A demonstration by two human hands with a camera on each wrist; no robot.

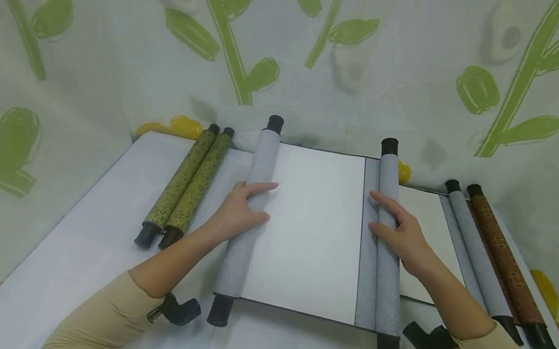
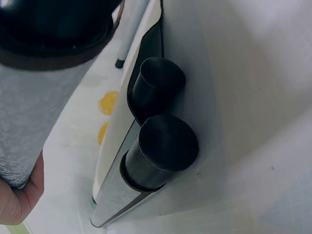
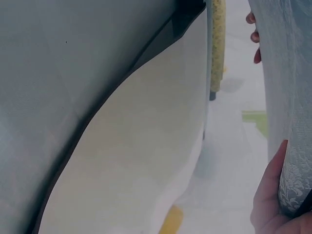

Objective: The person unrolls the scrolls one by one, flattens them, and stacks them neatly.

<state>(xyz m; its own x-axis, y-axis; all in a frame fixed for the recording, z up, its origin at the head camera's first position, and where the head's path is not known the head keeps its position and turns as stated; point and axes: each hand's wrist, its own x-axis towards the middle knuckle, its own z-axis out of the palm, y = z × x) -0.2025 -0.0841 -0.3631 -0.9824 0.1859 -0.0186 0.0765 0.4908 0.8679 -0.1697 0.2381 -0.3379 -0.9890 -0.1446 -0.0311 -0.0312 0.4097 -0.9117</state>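
Observation:
A partly unrolled hanging scroll [image 1: 311, 232], with a blank white sheet, grey patterned borders and black roller knobs, is held up off the table. My left hand [image 1: 243, 208] grips its left roll, with thumb and forefinger reaching over the front. The right hand [image 1: 405, 238] grips the right roll in the same manner. Close up, the left hand [image 2: 22, 195] curls against grey patterned cloth, and the right hand [image 3: 273, 207] does likewise. The other fingers are largely hidden behind the rolls in the head view.
Two green patterned rolls [image 1: 199, 181] lie on the white table [image 1: 88, 214] at left. At right, partly behind the held scroll, lies another open scroll [image 1: 415, 233]; a brown patterned roll [image 1: 507, 257] is beside its grey roll. A flower-printed backdrop [image 1: 373, 104] rises behind.

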